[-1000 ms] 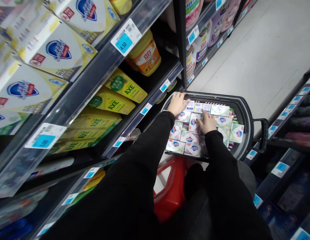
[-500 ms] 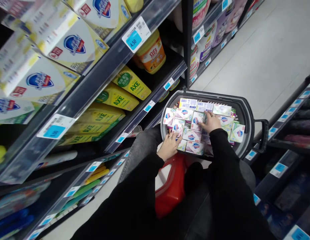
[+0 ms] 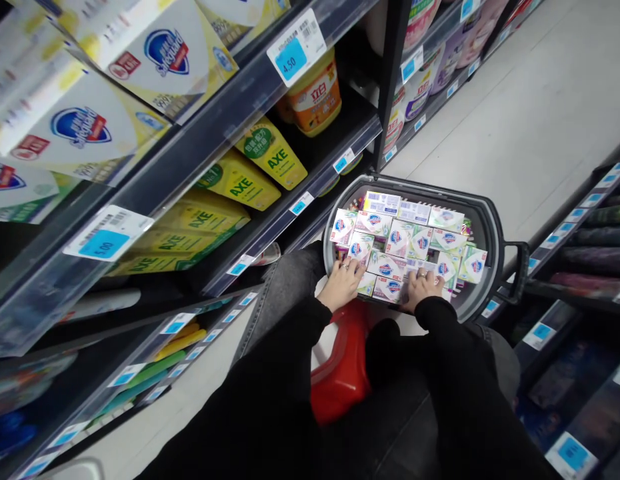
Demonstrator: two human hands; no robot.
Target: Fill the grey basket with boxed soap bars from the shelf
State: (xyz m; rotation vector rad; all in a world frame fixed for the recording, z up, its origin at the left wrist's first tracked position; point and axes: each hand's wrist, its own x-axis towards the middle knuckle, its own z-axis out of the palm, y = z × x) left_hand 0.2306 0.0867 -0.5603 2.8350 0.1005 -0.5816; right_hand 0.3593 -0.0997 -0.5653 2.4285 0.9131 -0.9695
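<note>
Filling most of the basket (image 3: 483, 233), white boxes (image 3: 385, 269) lie close together, many with a blue and red logo facing up, while two along the basket's far side show printed text instead. The left hand (image 3: 343, 283) lies at the basket's near left, fingers slightly spread and touching a box; the right hand (image 3: 423, 288) is at the basket's near edge, right of the middle, fingers bent down over the boxes. Whether either hand pinches a box, I cannot tell. A black handle (image 3: 523, 267) juts from the basket's right end. Just nearer than the basket stands something of red plastic (image 3: 345, 383), with black sleeves (image 3: 285, 380) reaching past it on both sides. Left of the basket, a shelf holds yellow AXE bottles (image 3: 245, 183) and an orange-labelled bottle (image 3: 315, 100); larger white and yellow cartons (image 3: 85, 130) sit above, over tags (image 3: 297, 50) reading 4.50 and 5.00. Beyond the basket are purple bottles (image 3: 443, 63) and pale floor (image 3: 530, 113). Right of it, another shelf carries dark goods (image 3: 595, 257), too dim to name.
</note>
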